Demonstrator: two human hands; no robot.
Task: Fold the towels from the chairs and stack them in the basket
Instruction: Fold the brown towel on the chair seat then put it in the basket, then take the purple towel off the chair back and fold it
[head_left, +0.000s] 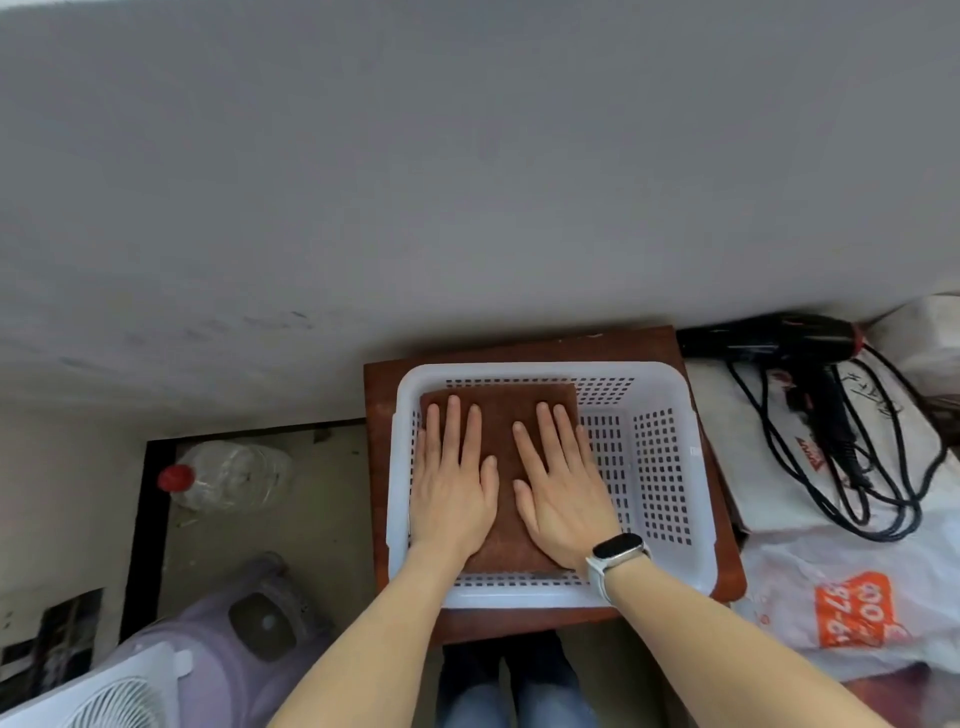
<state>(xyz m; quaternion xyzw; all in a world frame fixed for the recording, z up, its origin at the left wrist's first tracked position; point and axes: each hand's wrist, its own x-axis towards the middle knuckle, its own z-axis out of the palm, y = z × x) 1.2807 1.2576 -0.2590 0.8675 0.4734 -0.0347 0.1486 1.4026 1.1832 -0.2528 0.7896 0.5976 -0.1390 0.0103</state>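
Observation:
A folded brown towel (506, 415) lies flat in the left half of a white perforated plastic basket (660, 467). My left hand (451, 483) and my right hand (558, 488) both rest palm down on the towel, fingers spread and pointing away from me. A watch sits on my right wrist. The right half of the basket holds nothing. The basket stands on a small reddish-brown wooden stool (540, 621) against a grey wall.
A black hair dryer (779, 338) with a tangled cord lies on white plastic bags (841, 603) at the right. On the floor at the left are a clear bottle with a red cap (228, 475), a lilac appliance (244, 629) and a white fan (119, 696).

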